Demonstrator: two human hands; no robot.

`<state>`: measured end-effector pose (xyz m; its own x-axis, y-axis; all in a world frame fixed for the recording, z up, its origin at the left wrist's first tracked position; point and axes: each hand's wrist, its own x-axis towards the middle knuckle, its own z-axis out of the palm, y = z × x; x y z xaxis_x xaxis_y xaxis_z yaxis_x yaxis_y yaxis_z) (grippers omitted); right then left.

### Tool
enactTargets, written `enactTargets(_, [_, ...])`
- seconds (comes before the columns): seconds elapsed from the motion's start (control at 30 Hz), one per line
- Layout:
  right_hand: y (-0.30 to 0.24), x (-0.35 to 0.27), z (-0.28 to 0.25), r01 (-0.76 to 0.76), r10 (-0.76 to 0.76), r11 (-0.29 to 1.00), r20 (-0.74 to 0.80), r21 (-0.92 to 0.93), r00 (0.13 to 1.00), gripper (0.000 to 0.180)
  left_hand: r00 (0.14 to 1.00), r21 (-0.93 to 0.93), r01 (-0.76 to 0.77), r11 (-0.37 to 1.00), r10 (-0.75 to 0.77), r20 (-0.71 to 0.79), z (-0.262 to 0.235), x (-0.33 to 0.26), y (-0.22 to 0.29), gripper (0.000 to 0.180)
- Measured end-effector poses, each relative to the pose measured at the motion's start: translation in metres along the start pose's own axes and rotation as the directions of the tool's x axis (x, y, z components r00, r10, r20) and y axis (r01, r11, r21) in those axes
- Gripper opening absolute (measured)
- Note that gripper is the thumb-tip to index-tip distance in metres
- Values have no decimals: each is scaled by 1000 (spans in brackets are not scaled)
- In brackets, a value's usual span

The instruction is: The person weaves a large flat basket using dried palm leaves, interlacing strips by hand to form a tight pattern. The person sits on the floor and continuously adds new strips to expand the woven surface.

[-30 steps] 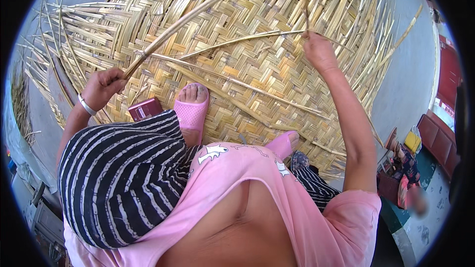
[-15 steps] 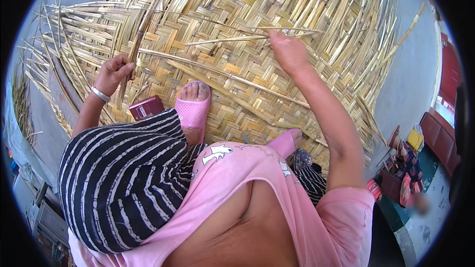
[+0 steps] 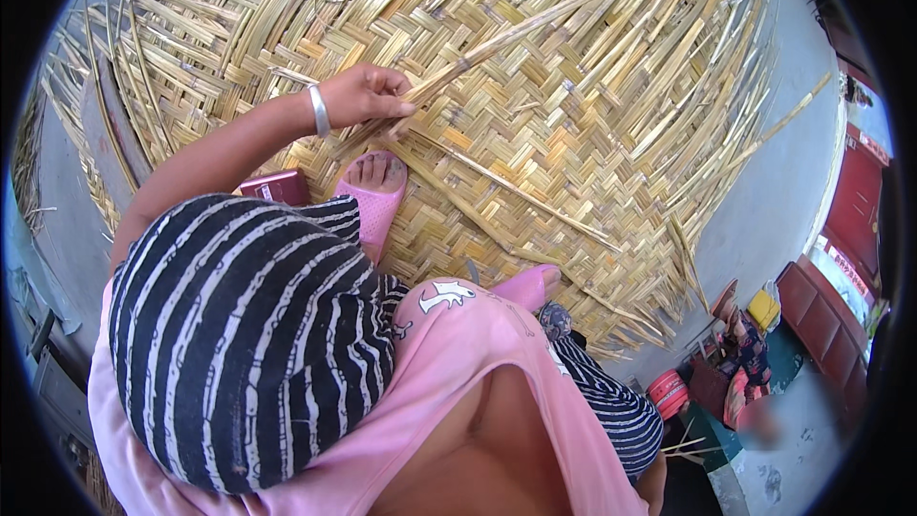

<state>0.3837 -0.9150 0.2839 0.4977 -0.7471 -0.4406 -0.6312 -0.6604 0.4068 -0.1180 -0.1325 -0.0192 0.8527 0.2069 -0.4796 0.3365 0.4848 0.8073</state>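
Above the woven mat (image 3: pixel 535 153), my left hand (image 3: pixel 377 100), with a silver bangle on its wrist, is closed on a long flat reed strip (image 3: pixel 516 35). The strip slants up and to the right from the fingers, and a shorter end sticks out below the hand. Loose reeds lie on the weave just right of the hand. My right arm is down at my side by the lower edge, where only a bit of skin (image 3: pixel 653 483) shows beside the pink shirt; its fingers are hidden. A few thin pale strips (image 3: pixel 690 449) poke out close to it.
My feet in pink slippers (image 3: pixel 374 201) rest on the mat, a dark red box (image 3: pixel 275 187) beside the left one. Unwoven reed ends fan out along the mat's edges. At right are a seated person (image 3: pixel 745 363), a dark red sofa (image 3: pixel 826 325) and a yellow item (image 3: pixel 764 310).
My left hand has moved right across the mat with the reed strip, which now slants to the right. My right hand has left the thin strips over the mat and dropped to the lower right.
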Motion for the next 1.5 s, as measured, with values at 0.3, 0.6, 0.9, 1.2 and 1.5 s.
enactTargets(0.3, [-269, -278, 165, 839, -816, 536, 316, 97, 485, 25, 992, -108, 66, 992, -54, 113, 34, 41, 41, 16])
enactTargets(0.6, [-384, -515, 378, 596, -623, 452, 713, 664, -323, 29, 982, -135, 57, 989, -32, 184, 53, 31, 47, 19])
enactTargets(0.9, [-395, -514, 400, 566, -808, 321, 531, 759, -254, 17, 985, -191, 169, 967, -157, 78, 46, 30, 19, 26])
enactTargets(1.2, [-398, -534, 411, 710, -854, 155, 454, 687, -254, 22, 969, -33, 172, 984, -175, -175, 54, 27, 16, 24])
enactTargets(1.5, [-353, -550, 423, 647, -886, -316, 29, 694, -464, 17, 822, 523, -20, 852, 312, -477, 52, 49, -3, 22])
